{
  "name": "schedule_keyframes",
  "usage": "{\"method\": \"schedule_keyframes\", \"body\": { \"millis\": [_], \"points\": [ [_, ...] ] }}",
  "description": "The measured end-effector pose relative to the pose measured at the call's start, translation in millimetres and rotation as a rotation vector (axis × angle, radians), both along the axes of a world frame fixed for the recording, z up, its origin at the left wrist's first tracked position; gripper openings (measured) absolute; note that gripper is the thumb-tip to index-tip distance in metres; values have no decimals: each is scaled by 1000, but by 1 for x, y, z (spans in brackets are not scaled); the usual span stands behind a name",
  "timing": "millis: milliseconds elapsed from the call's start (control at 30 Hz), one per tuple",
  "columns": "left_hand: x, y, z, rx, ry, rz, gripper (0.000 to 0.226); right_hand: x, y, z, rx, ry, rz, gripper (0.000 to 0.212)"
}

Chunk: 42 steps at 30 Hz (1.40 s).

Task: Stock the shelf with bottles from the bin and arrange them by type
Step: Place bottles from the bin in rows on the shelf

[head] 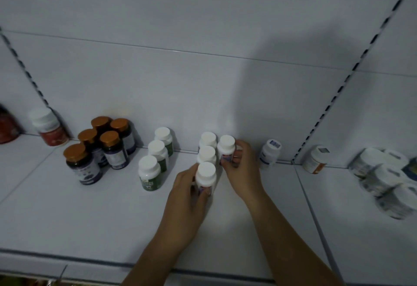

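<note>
Bottles with white caps form a short column at the middle of the white shelf, running from the back panel toward you. Your left hand is wrapped around the nearest bottle of that column, fingers curled across its front, and the bottle stands upright on the shelf. Your right hand grasps a second bottle, also upright, just right of the column's far end. Two more white-capped bottles stand behind the nearest one, close against each other.

Left of the column runs a row of three green-labelled bottles. Farther left is a cluster of five dark bottles with copper caps, and beyond them a red-labelled bottle. A lone blue-labelled bottle stands right of your right hand by the back panel. Farther right are an orange-labelled bottle and a blurred group of white bottles.
</note>
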<state>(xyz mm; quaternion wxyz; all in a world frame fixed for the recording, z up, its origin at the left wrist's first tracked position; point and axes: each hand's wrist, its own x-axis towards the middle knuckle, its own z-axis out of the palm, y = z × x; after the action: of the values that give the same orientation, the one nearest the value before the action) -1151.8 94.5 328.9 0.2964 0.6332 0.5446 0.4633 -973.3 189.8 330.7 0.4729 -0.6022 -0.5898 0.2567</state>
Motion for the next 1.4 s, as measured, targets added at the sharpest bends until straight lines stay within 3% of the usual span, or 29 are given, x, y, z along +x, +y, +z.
{"method": "schedule_keyframes", "body": {
  "millis": [233, 400, 500, 600, 767, 867, 1133, 1400],
  "points": [
    [-5, -1, 3, -59, 32, 27, 74, -1, -23, 12, -32, 64, 4, 58],
    [-11, -18, 37, 3, 102, 86, 71, 7, -67, 34, 76, -56, 74, 52],
    [-23, -31, 62, 124, 246, 100, 55, 5, -95, 65, 158, -133, 214, 45],
    [-42, -49, 85, 186, 492, 185, 59, -4, -114, 92, 117, -209, 405, 53],
    [-82, -116, 105, 48, 810, 401, 73, -39, -138, 113, 164, -454, 700, 70],
    [-111, -172, 106, -96, 916, 554, 79, -79, -160, 115, 189, -498, 851, 71],
    [-200, -322, 95, -406, 897, 883, 82, -217, -241, 107, 247, -682, 1201, 73],
    [-320, -452, 61, -509, 762, 1044, 77, -373, -326, 82, 292, -785, 1325, 73]
  ]
}}
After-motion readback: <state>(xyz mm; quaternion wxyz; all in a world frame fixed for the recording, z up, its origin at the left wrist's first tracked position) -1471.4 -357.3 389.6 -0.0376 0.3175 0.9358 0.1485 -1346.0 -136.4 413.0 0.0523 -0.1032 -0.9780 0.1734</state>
